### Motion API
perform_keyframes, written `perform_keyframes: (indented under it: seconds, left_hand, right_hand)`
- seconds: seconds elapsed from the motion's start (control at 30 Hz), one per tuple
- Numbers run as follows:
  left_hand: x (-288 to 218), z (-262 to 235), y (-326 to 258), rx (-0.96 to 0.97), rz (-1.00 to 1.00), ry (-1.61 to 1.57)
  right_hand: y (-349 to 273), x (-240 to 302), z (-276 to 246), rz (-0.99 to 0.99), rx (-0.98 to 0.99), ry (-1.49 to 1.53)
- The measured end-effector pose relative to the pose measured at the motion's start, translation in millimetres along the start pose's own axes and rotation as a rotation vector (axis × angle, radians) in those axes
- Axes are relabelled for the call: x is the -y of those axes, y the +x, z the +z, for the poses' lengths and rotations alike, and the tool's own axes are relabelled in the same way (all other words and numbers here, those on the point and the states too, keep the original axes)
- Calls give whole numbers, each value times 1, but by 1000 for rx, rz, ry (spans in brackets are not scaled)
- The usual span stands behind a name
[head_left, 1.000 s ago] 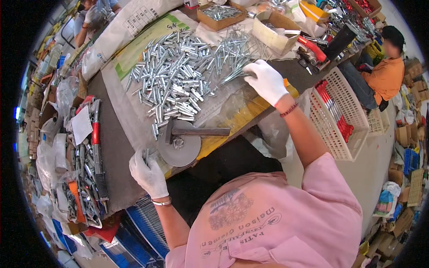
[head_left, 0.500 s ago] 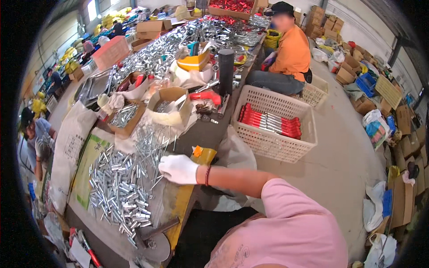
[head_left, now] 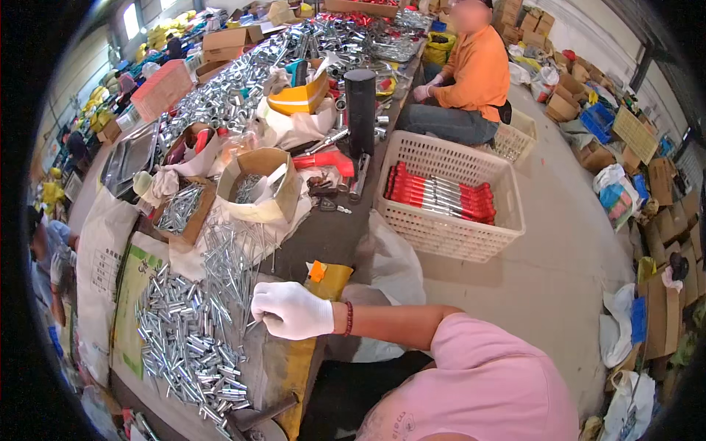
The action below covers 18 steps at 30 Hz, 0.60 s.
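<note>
My right hand, in a white glove, is closed with its fingers curled in, at the right edge of a heap of small silver metal tubes. Whatever its fingers hold, if anything, is hidden. Just beyond it lie long thin silver rods, spread loosely over the heap's far end. A yellow piece with an orange tab rests near the table edge, right beside the hand. My left hand is out of sight.
A cream crate of red-and-silver tools stands right of the table. Behind the heap are a cut-open carton, a box of rods and a black upright cylinder. A person in orange sits at the far right.
My right hand has moved slightly nearer, its fingers now curled more tightly. The view has shifted a little. The person in orange now has both hands in sight.
</note>
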<state>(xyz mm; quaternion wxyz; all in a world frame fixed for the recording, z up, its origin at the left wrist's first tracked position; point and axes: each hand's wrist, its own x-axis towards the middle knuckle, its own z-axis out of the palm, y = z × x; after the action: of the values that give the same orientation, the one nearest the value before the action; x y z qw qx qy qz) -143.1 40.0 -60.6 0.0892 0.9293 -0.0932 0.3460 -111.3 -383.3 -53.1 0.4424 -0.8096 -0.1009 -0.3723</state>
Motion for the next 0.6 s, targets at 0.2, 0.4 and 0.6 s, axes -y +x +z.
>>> perform_keyframes:
  seconds: [0.2,0.4,0.6]
  left_hand:
    - [-9,-7,3,37,-48,-63]
    - [-13,-8,4,56,-30,-27]
    - [-22,-11,6,76,-73,-7]
  right_hand:
    - [0,2,-3,0,-30,-1]
    - [0,1,-5,-12,-16,-20]
    - [-1,-2,-3,-7,50,-37]
